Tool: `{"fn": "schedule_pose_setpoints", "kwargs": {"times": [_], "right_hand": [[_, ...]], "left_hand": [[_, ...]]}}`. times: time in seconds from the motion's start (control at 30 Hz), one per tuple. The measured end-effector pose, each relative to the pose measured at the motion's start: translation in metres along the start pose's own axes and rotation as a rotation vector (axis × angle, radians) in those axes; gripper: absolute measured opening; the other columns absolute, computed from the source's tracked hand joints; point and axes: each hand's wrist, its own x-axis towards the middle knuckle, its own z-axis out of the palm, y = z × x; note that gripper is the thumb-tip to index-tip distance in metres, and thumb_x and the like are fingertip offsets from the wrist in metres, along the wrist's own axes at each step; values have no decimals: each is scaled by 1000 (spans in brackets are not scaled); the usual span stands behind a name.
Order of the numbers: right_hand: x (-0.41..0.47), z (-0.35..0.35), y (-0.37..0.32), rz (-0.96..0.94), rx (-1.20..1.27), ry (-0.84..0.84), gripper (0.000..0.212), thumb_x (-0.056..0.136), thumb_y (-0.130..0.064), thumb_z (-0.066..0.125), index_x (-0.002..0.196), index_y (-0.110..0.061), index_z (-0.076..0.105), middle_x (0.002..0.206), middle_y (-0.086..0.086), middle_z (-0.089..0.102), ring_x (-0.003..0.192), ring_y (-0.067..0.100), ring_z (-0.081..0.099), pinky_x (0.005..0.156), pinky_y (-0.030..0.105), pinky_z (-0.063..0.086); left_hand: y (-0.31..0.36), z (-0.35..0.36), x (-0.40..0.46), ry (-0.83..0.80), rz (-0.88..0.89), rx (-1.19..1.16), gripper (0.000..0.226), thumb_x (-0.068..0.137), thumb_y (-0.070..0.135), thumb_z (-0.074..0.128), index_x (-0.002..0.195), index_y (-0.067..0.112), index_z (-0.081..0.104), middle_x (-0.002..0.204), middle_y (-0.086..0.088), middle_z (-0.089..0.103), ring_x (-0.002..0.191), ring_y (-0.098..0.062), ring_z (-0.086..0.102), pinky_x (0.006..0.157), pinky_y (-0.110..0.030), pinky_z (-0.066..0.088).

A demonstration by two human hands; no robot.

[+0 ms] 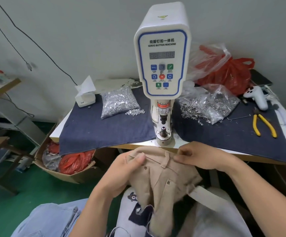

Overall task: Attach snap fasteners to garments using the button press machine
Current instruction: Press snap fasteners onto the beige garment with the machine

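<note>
The tan garment [162, 178] lies in the lap, below the worktop [144, 143] edge and just short of the press [162, 53]; left hand [121, 170] pinches its top-left edge; right hand [202, 158] pinches its top-right edge, cloth stretched between them.

garment [157, 170]: tan cloth, matt, slightly rough weave, small dull metal snaps
button press machine [162, 53]: white plastic housing, smooth, slightly glossy; bare shiny metal at lower die
table cover [104, 129]: dark blue denim-like cloth, matt
left bag of fasteners [119, 103]: clear glossy plastic, filled with bright silver metal pieces
right bag of fasteners [212, 105]: clear crinkled plastic, darker metal rings
pliers [263, 124]: yellow smooth plastic grips
cardboard box [66, 175]: brown, matt, rough
floor [36, 190]: green, smooth
</note>
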Motion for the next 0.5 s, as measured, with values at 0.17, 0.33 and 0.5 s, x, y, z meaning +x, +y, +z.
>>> {"fn": "schedule_pose_setpoints", "kwargs": {"times": [0.17, 0.33, 0.5], "right_hand": [[2, -5, 14, 19, 445, 208, 29, 101, -37, 61, 77, -25, 71, 72, -5, 62, 71, 5, 51, 72, 27, 40], [32, -35, 48, 165, -41, 902, 10, 99, -25, 64, 99, -23, 74, 100, -2, 74, 92, 19, 63, 82, 32, 44], [60, -64, 91, 491, -408, 799, 39, 102, -42, 55, 136, -24, 61, 130, 22, 56, 124, 43, 48, 103, 51, 41]], "left_hand": [[-2, -7, 6, 131, -60, 121, 40, 93, 61, 66, 119, 33, 77, 119, -3, 78, 111, -25, 74, 95, -41, 57], [8, -9, 15, 362, -33, 141, 39, 87, 63, 64, 105, 33, 82, 108, 8, 80, 106, -16, 74, 85, -30, 56], [30, -28, 57, 611, -145, 250, 72, 94, 72, 40, 89, 15, 83, 101, -13, 79, 101, -30, 73, 97, -45, 51]]}}
